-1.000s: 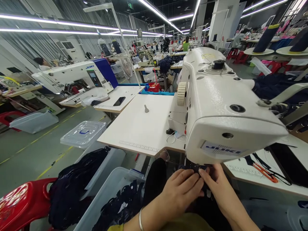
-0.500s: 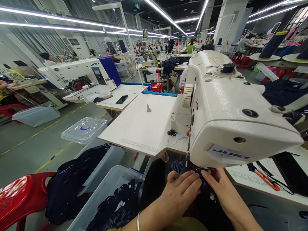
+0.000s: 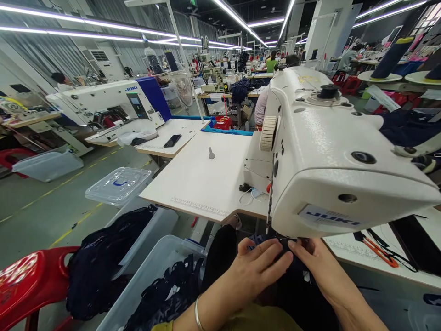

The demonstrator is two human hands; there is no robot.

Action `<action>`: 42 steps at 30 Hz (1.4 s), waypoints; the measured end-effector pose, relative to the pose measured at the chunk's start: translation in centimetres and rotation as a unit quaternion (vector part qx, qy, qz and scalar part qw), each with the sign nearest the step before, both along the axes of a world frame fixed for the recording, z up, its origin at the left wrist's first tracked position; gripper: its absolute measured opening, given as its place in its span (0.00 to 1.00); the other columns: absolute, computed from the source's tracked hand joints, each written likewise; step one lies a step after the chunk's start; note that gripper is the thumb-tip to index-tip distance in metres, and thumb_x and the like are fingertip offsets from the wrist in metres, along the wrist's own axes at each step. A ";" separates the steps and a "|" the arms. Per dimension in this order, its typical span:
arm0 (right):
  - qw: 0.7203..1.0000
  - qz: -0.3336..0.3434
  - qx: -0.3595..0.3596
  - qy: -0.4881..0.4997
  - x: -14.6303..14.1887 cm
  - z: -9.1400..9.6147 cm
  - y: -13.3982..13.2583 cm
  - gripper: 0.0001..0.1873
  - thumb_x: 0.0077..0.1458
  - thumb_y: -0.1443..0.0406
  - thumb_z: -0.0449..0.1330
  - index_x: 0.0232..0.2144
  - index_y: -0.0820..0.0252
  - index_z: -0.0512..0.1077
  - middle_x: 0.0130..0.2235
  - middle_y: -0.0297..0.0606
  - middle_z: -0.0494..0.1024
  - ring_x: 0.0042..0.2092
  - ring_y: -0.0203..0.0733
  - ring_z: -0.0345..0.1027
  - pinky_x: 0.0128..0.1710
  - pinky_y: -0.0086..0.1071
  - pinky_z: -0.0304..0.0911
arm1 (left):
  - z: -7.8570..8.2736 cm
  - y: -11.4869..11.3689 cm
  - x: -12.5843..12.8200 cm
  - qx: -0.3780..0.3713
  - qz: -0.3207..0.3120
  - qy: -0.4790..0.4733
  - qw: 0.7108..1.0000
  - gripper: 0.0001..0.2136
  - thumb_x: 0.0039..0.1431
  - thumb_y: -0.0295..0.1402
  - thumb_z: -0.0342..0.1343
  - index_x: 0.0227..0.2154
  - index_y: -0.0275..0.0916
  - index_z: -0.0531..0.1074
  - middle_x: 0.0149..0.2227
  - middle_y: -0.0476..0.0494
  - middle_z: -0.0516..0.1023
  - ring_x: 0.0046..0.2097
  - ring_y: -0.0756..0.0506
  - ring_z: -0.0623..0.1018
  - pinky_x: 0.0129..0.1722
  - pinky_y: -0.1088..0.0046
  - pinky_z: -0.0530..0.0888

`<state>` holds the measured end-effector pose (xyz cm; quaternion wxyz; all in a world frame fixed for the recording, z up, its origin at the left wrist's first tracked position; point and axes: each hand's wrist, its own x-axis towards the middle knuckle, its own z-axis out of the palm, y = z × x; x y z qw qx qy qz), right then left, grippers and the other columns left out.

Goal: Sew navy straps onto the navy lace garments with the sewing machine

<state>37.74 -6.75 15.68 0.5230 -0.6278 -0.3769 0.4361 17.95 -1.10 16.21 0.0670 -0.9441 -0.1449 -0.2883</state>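
Dark navy fabric [image 3: 257, 239] lies at the needle end of a white sewing machine [image 3: 324, 179], close under its head. My left hand [image 3: 253, 271] rests over the fabric with its fingers stretched out and slightly apart, its thumb off to the left. On the other side my right hand [image 3: 319, 259] pinches the fabric's edge between thumb and fingers, right below the machine head. A small pale tag shows under the right hand. Needle and presser foot are hidden behind the machine head and my fingers.
Clear bins [image 3: 155, 257] of navy strips stand at my left, near a red stool [image 3: 37, 280]. A small grey metal piece [image 3: 211, 154] lies on the white table [image 3: 193, 179]. Orange-handled thread snips [image 3: 382, 250] lie at right. A second machine [image 3: 99, 103] stands beyond.
The left hand's fingers have spread apart a little and shifted slightly right. My right hand keeps its pinch near the machine head. The view has shifted slightly.
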 end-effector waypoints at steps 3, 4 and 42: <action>1.000 -0.008 0.003 0.004 -0.1 -0.3 -0.1 0.16 0.54 0.52 0.63 0.42 0.53 0.72 0.37 0.36 0.76 0.48 0.45 0.71 0.47 0.36 0.69 | 0.4 -0.2 0.0 0.034 -0.005 0.017 0.999 0.17 0.67 0.24 0.49 0.56 0.45 0.68 0.56 0.56 0.72 0.62 0.47 0.65 0.55 0.68 0.58; 1.000 -0.014 0.005 0.005 0.0 -0.4 -0.2 0.17 0.54 0.52 0.63 0.43 0.52 0.72 0.38 0.37 0.77 0.50 0.47 0.71 0.48 0.37 0.69 | 0.6 -0.3 0.0 0.029 -0.003 0.022 0.999 0.18 0.67 0.23 0.48 0.56 0.45 0.68 0.57 0.57 0.72 0.62 0.47 0.64 0.55 0.69 0.59; 0.910 -0.043 0.169 -0.377 2.8 -1.6 5.0 0.15 0.56 0.56 0.56 0.23 0.52 0.75 0.25 0.45 0.78 0.44 0.61 0.72 0.48 0.58 0.66 | 0.4 -1.2 2.9 0.050 0.131 -0.017 0.990 0.18 0.65 0.41 0.52 0.53 0.40 0.72 0.52 0.45 0.74 0.55 0.43 0.69 0.52 0.65 0.57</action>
